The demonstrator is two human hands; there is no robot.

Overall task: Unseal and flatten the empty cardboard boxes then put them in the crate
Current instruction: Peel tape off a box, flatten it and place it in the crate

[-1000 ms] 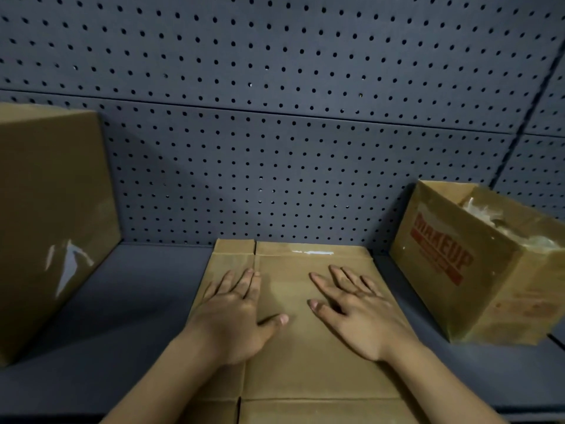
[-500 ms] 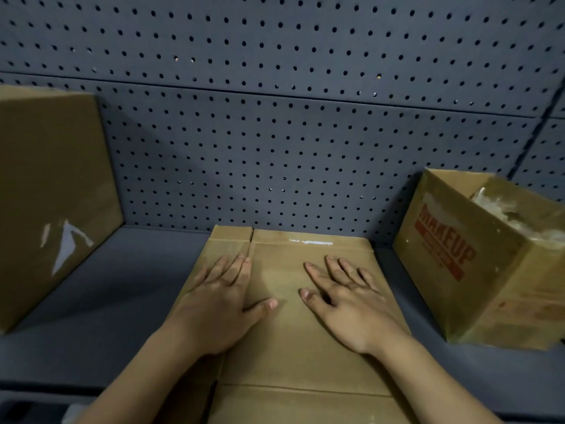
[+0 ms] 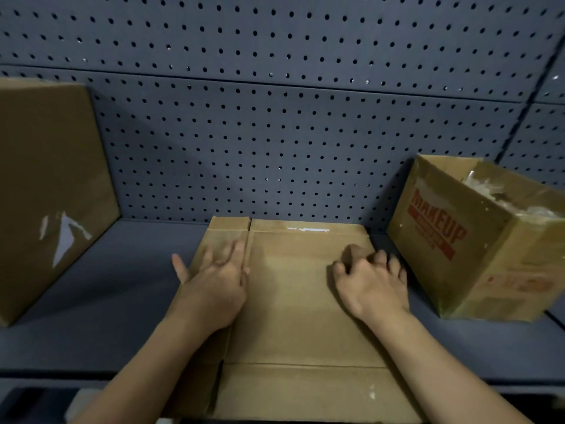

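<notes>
A flattened cardboard box [image 3: 299,301] lies on the grey shelf [image 3: 116,301], its near flap hanging over the front edge. My left hand [image 3: 214,280] rests palm down on the box's left panel with fingers spread, the little finger reaching past the left edge. My right hand [image 3: 370,280] is at the box's right edge; its thumb lies on top and its fingers curl over the edge. A large sealed box [image 3: 46,194] stands at the left. An open box printed MAKEUP [image 3: 477,237] stands tilted at the right. No crate is in view.
A grey pegboard wall [image 3: 275,133] closes the back of the shelf. Crumpled clear tape or plastic [image 3: 501,194] lies inside the MAKEUP box. Bare shelf strips lie on both sides of the flattened box.
Both hands have slid apart from the middle of the flattened box toward its side edges. The right hand's fingers, flat before, are now curled at the right edge.
</notes>
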